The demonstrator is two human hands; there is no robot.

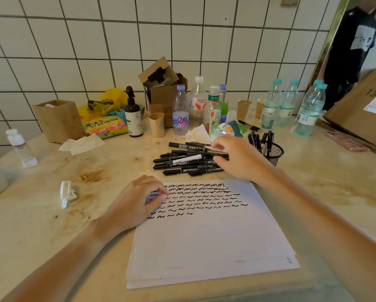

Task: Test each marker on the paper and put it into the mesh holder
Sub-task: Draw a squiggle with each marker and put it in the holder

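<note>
The left hand (137, 203), fingers loosely bent, presses the upper left corner of the paper (208, 234) at frame centre, holding nothing. The paper carries rows of black squiggles across its top half. The right hand (237, 158) reaches over the right end of the marker pile (187, 160) just above the paper, fingers spread and relaxed; whether they touch a marker I cannot tell. The mesh holder (272, 152), right of the pile, holds several markers upright. Bottles (180, 110) stand behind on the tabletop (41, 214).
</note>
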